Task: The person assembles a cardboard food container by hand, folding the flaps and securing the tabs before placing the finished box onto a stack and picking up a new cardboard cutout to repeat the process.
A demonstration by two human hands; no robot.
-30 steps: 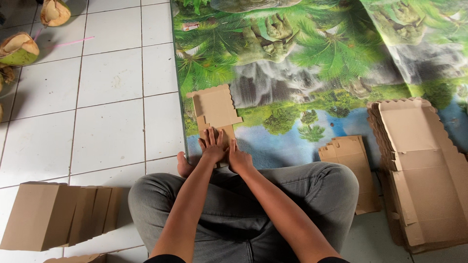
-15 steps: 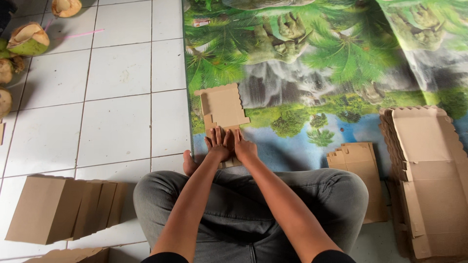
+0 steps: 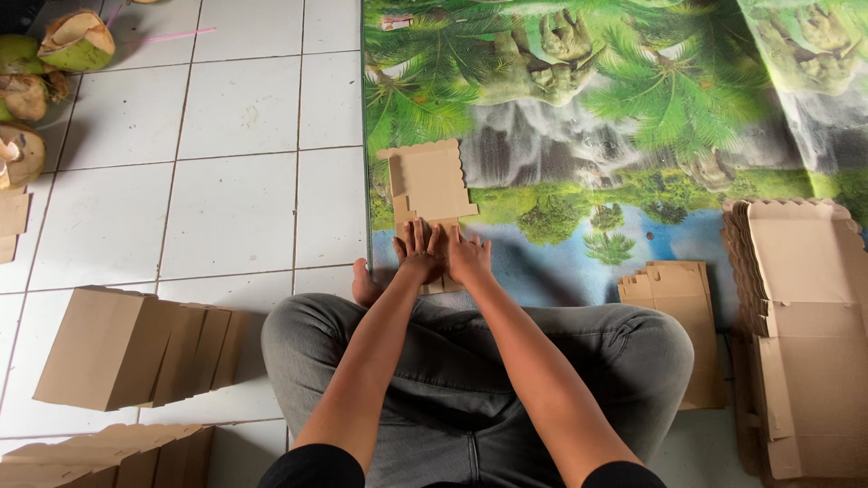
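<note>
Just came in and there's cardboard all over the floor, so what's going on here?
A person sits cross-legged on the floor, both hands pressed flat side by side, left hand and right hand, on the near end of a flat die-cut cardboard sheet lying on a jungle-print mat. A tall stack of flat sheets sits to the right, and folded boxes lie in a row on the white tiles to the left.

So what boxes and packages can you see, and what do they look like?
Flat brown cardboard box blank: on the picture mat, under the left hand and right hand.
Row of folded brown cardboard boxes: white tile floor, on the left.
Tall stack of flat brown cardboard blanks: far right.
Small pile of flat brown cardboard pieces: by the right knee.
</note>
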